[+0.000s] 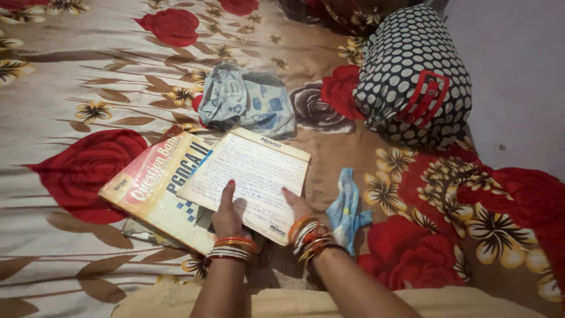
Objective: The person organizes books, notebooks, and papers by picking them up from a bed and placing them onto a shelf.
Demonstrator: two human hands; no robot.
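My left hand point(226, 213) lies flat on a written page of an open lined notebook point(253, 171), fingers together and pointing up. My right hand point(296, 203) rests on the same page near its lower right edge. Bangles ring both wrists. The notebook lies partly over a yellow and red paperback book point(154, 185) on a flowered bedsheet point(88, 88). Neither hand grips anything.
A blue and white cloth point(347, 209) lies right of my right wrist. A crumpled grey-blue plastic bag point(247, 103) sits behind the notebook. A black bag with white dots and red trim point(415, 76) stands at the back right beside a pale wall point(518, 88).
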